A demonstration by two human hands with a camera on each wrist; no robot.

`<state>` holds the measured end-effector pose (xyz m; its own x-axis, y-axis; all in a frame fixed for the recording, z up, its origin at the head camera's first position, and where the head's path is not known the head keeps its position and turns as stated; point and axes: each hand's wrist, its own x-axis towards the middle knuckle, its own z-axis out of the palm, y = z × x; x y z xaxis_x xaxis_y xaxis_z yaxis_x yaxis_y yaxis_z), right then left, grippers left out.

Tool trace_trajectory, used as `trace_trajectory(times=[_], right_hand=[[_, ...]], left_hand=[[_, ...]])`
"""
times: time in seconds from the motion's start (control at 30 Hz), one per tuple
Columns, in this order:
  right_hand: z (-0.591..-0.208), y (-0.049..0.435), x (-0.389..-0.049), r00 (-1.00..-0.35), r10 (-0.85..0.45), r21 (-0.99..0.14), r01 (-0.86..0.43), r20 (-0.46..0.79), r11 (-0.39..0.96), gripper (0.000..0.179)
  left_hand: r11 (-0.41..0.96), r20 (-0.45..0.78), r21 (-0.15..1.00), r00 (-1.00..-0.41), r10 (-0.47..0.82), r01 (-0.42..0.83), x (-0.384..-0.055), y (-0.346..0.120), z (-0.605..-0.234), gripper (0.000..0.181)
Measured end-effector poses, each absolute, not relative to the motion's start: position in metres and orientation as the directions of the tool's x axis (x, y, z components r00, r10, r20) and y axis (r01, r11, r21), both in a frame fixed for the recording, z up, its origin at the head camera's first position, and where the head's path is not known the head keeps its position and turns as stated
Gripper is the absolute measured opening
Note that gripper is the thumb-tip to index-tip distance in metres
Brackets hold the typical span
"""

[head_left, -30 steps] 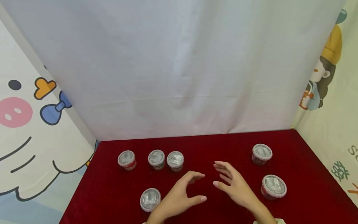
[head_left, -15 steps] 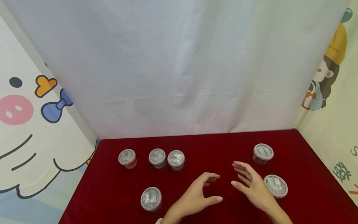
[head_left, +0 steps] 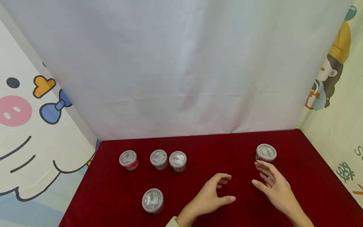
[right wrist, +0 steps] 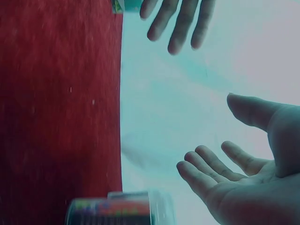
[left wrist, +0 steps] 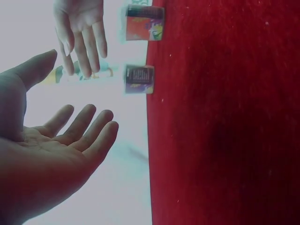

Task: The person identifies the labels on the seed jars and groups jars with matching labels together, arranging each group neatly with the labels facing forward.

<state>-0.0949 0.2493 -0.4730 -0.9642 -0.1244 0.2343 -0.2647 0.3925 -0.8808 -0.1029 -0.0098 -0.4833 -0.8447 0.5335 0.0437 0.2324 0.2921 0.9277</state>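
Note:
My left hand (head_left: 211, 197) hovers over the cloth near the front middle, thumb apart from softly bent fingers, holding nothing. To its right, my right hand (head_left: 276, 189) is also empty, fingers relaxed and spread. It covers most of a small lidded tub (head_left: 287, 183), of which only a sliver of rim shows; that tub, with a colourful label, looms large in the right wrist view (right wrist: 117, 212). Just beyond the right fingertips stands another clear-lidded tub (head_left: 266, 152). Both hands, palms facing, appear in the left wrist view, beside an orange-labelled tub (left wrist: 144, 23) and a darker one (left wrist: 139, 79).
A red-labelled tub (head_left: 128, 160) stands at the back left. Two tubs (head_left: 158, 159) sit side by side near the back middle, and one more tub (head_left: 152, 200) is at front left. Dark red cloth (head_left: 107, 195) covers the table. White curtain (head_left: 181, 69) hangs behind.
Both hands have moved to the right, the right one farther, widening the gap between them. The right hand now hides the front right tub. The tubs stay in place.

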Motion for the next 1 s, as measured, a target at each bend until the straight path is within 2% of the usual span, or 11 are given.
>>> trace_trajectory(times=[0.43, 0.7, 1.0], right_hand=[[-0.482, 0.287, -0.092, -0.934, -0.001, -0.794, -0.304, 0.357, 0.526, 0.065], [-0.488, 0.301, -0.084, -0.962, 0.053, -0.769, -0.179, 0.266, 0.614, 0.068], [-0.491, 0.312, -0.079, -0.992, 0.063, -0.793, -0.046, 0.106, 0.608, 0.069]], left_hand=[[0.254, 0.011, 0.95, -0.834, 0.551, 0.18, -0.111, 0.021, -0.49, 0.059], [0.26, 0.011, 0.947, -0.828, 0.561, 0.189, -0.114, 0.042, -0.494, 0.06], [0.266, 0.044, 0.934, -0.815, 0.578, 0.239, -0.114, 0.067, -0.498, 0.062]])
